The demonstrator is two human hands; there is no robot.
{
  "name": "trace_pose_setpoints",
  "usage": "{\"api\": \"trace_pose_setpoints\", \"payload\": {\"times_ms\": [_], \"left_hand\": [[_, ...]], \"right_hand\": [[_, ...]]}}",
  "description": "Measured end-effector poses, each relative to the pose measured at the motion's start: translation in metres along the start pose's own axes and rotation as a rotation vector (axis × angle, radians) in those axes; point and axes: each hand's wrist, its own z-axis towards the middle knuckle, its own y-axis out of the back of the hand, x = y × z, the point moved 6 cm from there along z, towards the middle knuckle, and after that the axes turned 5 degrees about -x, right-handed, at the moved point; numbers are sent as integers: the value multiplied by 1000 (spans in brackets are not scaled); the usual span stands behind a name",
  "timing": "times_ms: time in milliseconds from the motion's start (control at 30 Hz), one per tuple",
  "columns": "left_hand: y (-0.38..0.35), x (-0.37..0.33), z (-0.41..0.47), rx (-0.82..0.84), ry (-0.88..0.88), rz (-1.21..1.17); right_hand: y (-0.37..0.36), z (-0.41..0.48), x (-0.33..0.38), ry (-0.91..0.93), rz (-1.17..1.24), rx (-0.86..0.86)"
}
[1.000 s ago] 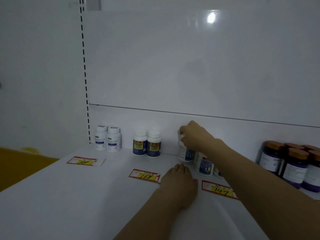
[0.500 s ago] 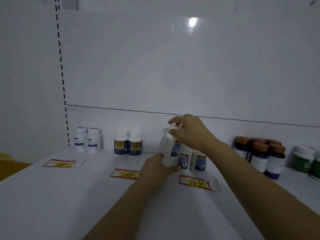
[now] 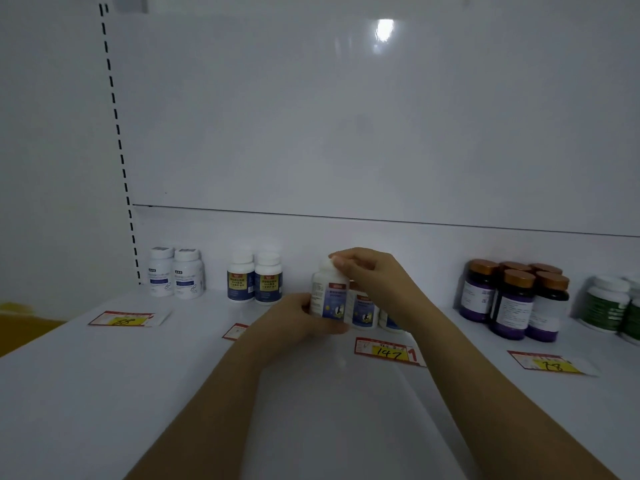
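White bottle [image 3: 327, 301]: upright at mid-shelf, at the left end of its row; I cannot tell whether its base touches down.
Right hand [image 3: 367, 277]: fingers curled over the cap, pinching it from above, probably to steer the bottle.
Left hand [image 3: 294, 320]: fingers wrapped round the lower body, seemingly to steady it.
Row [image 3: 363, 311]: matching bottles just right, labels facing near, so this one likely belongs here.
Tag [image 3: 388, 351]: flat on the shelf [image 3: 104, 393], near side of the row, marking its slot.
Jars [image 3: 512, 299]: brown-capped, well apart to the right.

Your left hand [image 3: 298, 322] covers most of one red paper price tag [image 3: 235, 331]; green-labelled plastic bottles [image 3: 604, 308] leave the frame's right edge.
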Motion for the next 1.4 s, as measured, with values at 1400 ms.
{"api": "trace_pose_setpoints", "payload": {"times_ms": [1400], "left_hand": [[-8, 4, 9, 106, -10, -38]], "right_hand": [[-7, -6, -1, 17, -62, -24]]}}
